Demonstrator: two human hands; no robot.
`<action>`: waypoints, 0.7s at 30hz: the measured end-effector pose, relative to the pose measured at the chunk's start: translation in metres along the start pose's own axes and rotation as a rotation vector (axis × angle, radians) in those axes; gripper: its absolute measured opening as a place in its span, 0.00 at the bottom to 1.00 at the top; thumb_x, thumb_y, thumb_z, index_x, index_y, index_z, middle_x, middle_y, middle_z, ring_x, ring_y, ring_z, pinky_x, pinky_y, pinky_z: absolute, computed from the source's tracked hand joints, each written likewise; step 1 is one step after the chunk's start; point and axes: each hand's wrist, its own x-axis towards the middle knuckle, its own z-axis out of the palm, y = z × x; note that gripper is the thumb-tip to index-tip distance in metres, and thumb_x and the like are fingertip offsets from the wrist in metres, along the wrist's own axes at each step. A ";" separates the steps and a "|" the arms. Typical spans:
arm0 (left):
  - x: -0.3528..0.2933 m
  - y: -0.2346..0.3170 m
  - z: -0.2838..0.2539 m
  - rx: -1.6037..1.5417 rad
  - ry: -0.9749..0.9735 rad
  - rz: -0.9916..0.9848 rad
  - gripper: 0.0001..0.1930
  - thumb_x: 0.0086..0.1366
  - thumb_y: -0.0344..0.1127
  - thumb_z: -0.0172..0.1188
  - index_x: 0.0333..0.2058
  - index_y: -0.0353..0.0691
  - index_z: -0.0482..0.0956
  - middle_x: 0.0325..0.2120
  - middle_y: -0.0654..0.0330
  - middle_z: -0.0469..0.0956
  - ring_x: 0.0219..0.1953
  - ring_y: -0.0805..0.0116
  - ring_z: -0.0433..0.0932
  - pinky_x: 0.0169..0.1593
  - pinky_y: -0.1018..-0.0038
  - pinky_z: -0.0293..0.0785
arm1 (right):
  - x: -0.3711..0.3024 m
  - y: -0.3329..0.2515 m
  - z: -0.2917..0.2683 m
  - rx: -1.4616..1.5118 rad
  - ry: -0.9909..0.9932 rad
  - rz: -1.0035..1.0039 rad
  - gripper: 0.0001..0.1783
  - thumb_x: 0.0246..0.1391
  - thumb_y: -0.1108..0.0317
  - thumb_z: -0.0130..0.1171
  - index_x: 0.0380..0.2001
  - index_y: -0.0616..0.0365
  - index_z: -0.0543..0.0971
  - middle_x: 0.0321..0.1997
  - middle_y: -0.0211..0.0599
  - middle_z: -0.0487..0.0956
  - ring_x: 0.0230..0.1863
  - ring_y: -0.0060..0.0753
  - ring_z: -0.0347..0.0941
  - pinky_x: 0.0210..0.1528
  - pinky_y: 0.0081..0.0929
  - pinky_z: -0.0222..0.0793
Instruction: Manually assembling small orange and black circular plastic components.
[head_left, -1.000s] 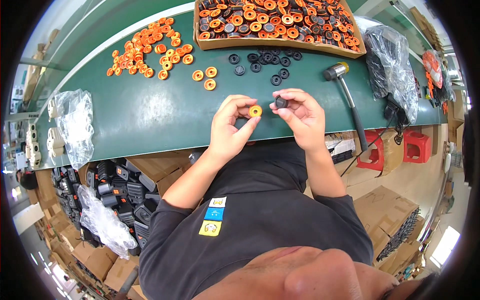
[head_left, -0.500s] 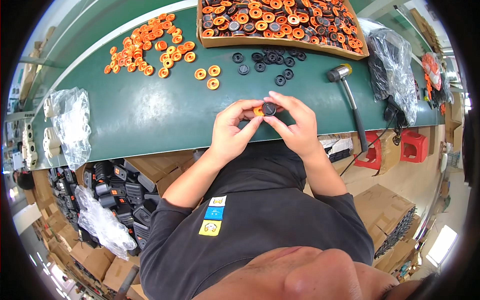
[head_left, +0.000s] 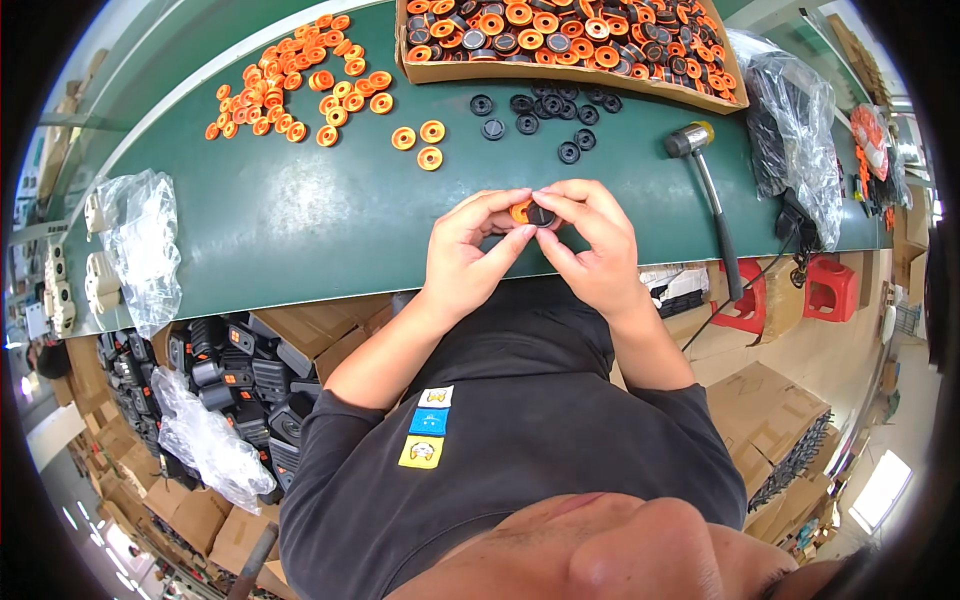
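Observation:
Close to the bench's near edge, my two hands meet fingertip to fingertip. My left hand (head_left: pixel 474 240) pinches an orange round knob part (head_left: pixel 519 211) between thumb and fingers. In my right hand (head_left: pixel 592 238) is a black round cap (head_left: pixel 541 215), held against the orange part and tilted. Fingertips partly cover both pieces, so I cannot tell whether they are joined. Beyond my hands lie several loose black caps (head_left: pixel 527 124) and, to their left, three orange parts (head_left: pixel 430 158) set apart from a larger orange heap (head_left: pixel 270 90).
An open cardboard box (head_left: pixel 580 72) of orange-and-black knobs stands at the far side. On the right a hammer (head_left: pixel 708 190) lies with its handle over the edge, near plastic-wrapped items (head_left: pixel 795 130). Clear plastic bags (head_left: pixel 140 250) lie left. Red stools (head_left: pixel 828 288) stand below.
My right fingers have closed further over the black cap, which has turned from facing up to tilted against the orange part. The view has shifted slightly.

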 end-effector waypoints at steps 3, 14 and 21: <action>0.001 -0.002 0.001 -0.010 -0.017 0.027 0.19 0.65 0.19 0.60 0.56 0.28 0.74 0.50 0.51 0.75 0.50 0.64 0.81 0.54 0.70 0.77 | 0.000 0.003 -0.004 -0.075 -0.016 -0.007 0.22 0.47 0.84 0.66 0.48 0.63 0.80 0.47 0.44 0.78 0.40 0.34 0.79 0.41 0.25 0.80; 0.001 -0.002 0.002 -0.034 0.007 -0.011 0.19 0.65 0.19 0.59 0.55 0.29 0.75 0.47 0.53 0.77 0.47 0.68 0.82 0.51 0.73 0.79 | -0.002 0.009 -0.002 -0.153 0.025 -0.027 0.20 0.44 0.79 0.70 0.44 0.62 0.81 0.41 0.42 0.80 0.39 0.40 0.79 0.41 0.31 0.77; 0.000 -0.001 0.001 -0.042 -0.019 -0.085 0.21 0.68 0.21 0.55 0.60 0.26 0.69 0.49 0.54 0.78 0.50 0.69 0.79 0.55 0.74 0.74 | 0.005 0.004 -0.003 -0.224 -0.010 -0.075 0.19 0.45 0.77 0.70 0.43 0.63 0.81 0.40 0.41 0.80 0.38 0.42 0.79 0.40 0.31 0.76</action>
